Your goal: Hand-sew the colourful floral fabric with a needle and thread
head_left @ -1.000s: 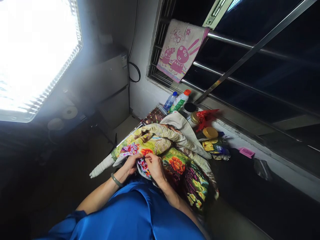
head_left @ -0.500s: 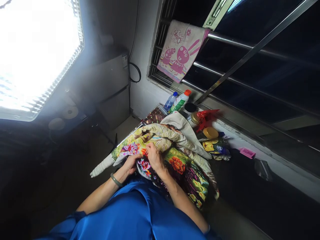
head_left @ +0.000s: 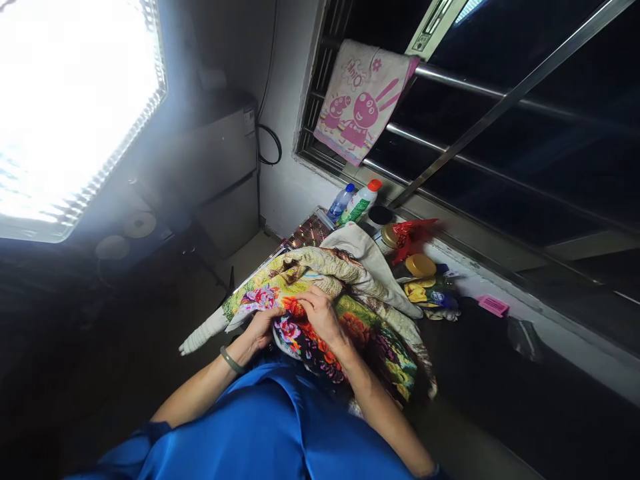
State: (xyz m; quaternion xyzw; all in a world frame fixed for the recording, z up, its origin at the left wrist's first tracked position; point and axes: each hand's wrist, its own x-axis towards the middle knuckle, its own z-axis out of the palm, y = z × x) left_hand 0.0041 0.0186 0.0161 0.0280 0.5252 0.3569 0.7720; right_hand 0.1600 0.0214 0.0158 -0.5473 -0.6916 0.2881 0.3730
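A large embroidered cloth (head_left: 385, 347) with bright flowers lies bunched across my lap and the table. My left hand (head_left: 261, 328), with a green bangle on the wrist, is closed on the cloth's near edge. My right hand (head_left: 323, 312) rests on top of the cloth a little further out, fingers pinched together on the fabric; whether a needle is in them I cannot make out. A rolled white end of the cloth (head_left: 205, 332) sticks out to the left.
Two bottles (head_left: 356, 202), a jar with a yellow lid (head_left: 421, 265), red wrapping (head_left: 411, 235) and small packets crowd the sill behind the cloth. A pink cartoon towel (head_left: 361, 99) hangs on the window bars. A bright lamp panel (head_left: 75, 107) glares at upper left.
My right hand has moved up and to the right across the cloth, away from my left hand. The cloth's near fold has shifted, showing more dark flowered fabric. My left hand stayed put.
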